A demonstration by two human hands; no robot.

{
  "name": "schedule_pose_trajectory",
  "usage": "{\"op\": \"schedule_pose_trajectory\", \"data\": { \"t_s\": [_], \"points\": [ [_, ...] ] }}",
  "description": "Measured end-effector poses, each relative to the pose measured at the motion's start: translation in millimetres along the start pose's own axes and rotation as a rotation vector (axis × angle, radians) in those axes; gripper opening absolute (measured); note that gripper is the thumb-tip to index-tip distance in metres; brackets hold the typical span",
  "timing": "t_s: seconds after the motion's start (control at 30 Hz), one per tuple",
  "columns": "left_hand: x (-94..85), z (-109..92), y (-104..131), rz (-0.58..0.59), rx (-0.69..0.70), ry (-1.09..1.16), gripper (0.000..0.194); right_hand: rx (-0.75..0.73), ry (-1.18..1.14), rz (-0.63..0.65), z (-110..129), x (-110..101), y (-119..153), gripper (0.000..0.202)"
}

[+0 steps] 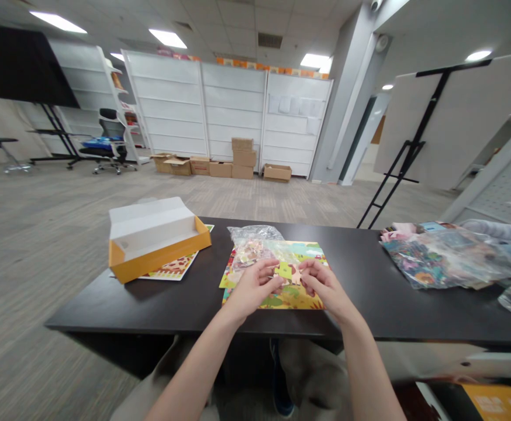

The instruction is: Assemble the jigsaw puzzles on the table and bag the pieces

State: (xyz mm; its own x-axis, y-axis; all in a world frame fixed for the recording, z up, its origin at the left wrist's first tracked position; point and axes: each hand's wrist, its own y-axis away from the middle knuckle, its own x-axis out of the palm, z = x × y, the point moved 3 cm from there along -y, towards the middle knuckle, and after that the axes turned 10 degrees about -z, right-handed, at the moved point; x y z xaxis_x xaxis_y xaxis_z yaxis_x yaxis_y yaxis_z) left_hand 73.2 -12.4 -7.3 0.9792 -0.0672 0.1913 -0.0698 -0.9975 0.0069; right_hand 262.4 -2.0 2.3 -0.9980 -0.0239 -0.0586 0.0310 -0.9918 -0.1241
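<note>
A yellow-green jigsaw puzzle piece (284,269) is between the thumb and fingers of my left hand (253,285), just above a colourful illustrated puzzle board (301,299). To its right, my right hand (323,285) has its thumb and fingers pinched together over the board. Anything in that pinch is too small to make out. A clear plastic bag (258,234) lies across the back left of the board, with puzzle pieces (253,251) seemingly inside it. My hands cover part of the picture.
An open yellow box (159,248) with a white inside rests on printed sheets (174,267) at the left of the black table (356,263). On the right lie plastic-wrapped colourful goods (444,257). Beyond are cardboard boxes (243,158), an office chair (110,137) and a board stand (417,131).
</note>
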Motion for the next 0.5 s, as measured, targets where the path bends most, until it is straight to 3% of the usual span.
{"op": "schedule_pose_trajectory", "data": {
  "t_s": [0.17, 0.33, 0.5],
  "points": [
    [-0.9, 0.3, 0.7, 0.052, 0.016, -0.017, 0.055, -0.023, 0.038, 0.016, -1.5, 0.1, -0.9, 0.031],
    [-0.6, -0.1, 1.2, 0.063, 0.051, -0.015, 0.049, 0.040, 0.015, -0.053, -7.2, -2.8, -1.0, 0.048],
    [4.5, -3.6, 5.3, 0.088, 0.160, -0.141, 0.039, 0.112, -0.108, 0.017, -6.6, 2.8, 2.6, 0.045]
  ]
}}
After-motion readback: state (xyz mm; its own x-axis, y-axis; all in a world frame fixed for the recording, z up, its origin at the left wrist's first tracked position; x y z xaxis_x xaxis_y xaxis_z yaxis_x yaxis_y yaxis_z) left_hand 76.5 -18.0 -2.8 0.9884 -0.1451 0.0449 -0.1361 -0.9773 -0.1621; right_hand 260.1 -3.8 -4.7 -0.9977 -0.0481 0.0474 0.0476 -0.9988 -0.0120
